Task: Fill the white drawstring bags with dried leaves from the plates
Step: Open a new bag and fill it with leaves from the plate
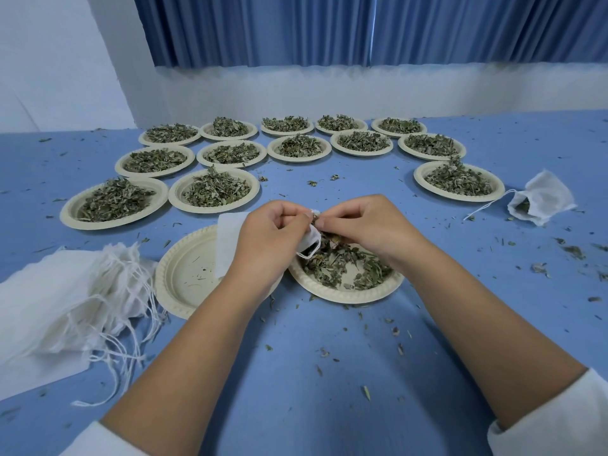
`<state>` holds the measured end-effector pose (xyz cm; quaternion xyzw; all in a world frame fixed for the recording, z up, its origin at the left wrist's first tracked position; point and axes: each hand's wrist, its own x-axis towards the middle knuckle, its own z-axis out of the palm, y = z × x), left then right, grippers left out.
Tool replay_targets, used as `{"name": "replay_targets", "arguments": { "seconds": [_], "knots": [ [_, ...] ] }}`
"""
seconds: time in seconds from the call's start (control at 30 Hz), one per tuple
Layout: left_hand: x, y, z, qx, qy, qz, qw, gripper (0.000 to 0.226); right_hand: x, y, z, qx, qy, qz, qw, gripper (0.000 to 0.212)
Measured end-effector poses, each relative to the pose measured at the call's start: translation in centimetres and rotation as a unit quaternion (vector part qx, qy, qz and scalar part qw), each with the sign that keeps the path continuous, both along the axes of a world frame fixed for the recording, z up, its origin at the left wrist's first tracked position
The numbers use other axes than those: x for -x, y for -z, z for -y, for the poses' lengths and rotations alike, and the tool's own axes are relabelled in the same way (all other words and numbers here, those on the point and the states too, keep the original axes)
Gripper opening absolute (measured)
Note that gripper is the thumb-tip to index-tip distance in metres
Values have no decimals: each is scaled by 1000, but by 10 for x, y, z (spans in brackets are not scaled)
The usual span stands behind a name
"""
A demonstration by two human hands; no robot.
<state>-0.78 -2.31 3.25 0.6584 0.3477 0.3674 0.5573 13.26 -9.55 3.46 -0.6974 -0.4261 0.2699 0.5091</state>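
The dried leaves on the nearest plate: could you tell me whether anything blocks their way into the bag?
Nothing visible does: the left hand holds the white drawstring bag directly above those leaves, the right hand pinching its mouth.

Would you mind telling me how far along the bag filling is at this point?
Done: one filled bag lies at right, and one near plate is emptied. In hand: left hand and right hand pinch a bag over the half-emptied plate. Left: thirteen heaped plates and the empty-bag pile.

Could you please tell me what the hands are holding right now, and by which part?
The left hand and right hand pinch a white drawstring bag at its open mouth.
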Motion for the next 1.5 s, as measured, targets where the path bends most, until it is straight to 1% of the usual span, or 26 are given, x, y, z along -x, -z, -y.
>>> {"name": "replay_targets", "arguments": {
  "seconds": [0.13, 0.2, 0.23, 0.27, 0.3, 0.4, 0.43, 0.5, 0.57, 0.67, 0.8, 0.83, 0.9, 1.0, 1.1, 1.17, 1.27, 1.37, 1.43, 1.5],
  "knots": [
    [1, -1, 1, 4, 21, -1, 1000, 9, 6, 0, 1, 5, 15, 72, 997, 8],
    [1, -1, 2, -7, 42, -13, 999, 9, 7, 1, 0, -2, 28, 86, 996, 10],
    [1, -1, 3, -15, 47, -19, 999, 9, 8, 1, 0, -1, 29, 86, 996, 7],
    [1, -1, 3, -19, 47, -20, 999, 8, 8, 0, 0, 1, 24, 77, 997, 3],
    [1, -1, 3, -16, 43, -14, 999, 8, 7, -2, 0, 3, 13, 51, 999, 4],
    [1, -1, 1, 9, 21, 10, 1000, 7, 4, -8, 1, -6, -44, -106, 993, 20],
    [1, -2, 1, 15, 15, 12, 1000, 8, 2, -8, 1, -8, -53, -129, 990, 25],
    [1, -2, 1, 21, 11, 15, 1000, 9, -1, -7, 0, -10, -53, -116, 992, 29],
    [0, -3, 2, 25, 13, 19, 999, 10, -2, -4, 0, -26, -49, -103, 993, 24],
    [1, -3, 2, 25, 17, 23, 999, 9, -2, -3, 1, -49, -43, -111, 992, 15],
    [2, -1, 0, 14, 27, 14, 999, 8, -3, 0, -2, -38, 2, -51, 998, 14],
    [2, -1, 0, 14, 30, 14, 999, 8, -4, 1, -3, -36, 11, -50, 998, 16],
    [2, -2, 0, 20, 38, 20, 999, 9, -6, 3, -3, -10, 2, -83, 997, 17],
    [3, -4, 1, 21, 53, 25, 998, 10, -7, 4, -4, 37, -61, -180, 981, 19],
    [4, -6, 4, 25, 70, 47, 996, 9, -5, 5, -6, 14, -77, -230, 970, 13],
    [4, -7, 5, 20, 65, 50, 996, 9, -3, 4, -6, -10, -55, -229, 972, 7],
    [3, -6, 4, 13, 69, 41, 997, 7, -2, 5, -6, -31, -17, -203, 979, 8],
    [2, -3, 4, 1, 87, 23, 996, 8, 2, 8, -7, -29, 23, -149, 988, 13],
    [1, -1, 4, -1, 88, 21, 996, 8, 5, 9, -7, -30, 41, -117, 992, 11],
    [1, -1, 3, -3, 72, 23, 997, 7, 5, 9, -8, -41, 48, -124, 990, 8]
  ]
}}
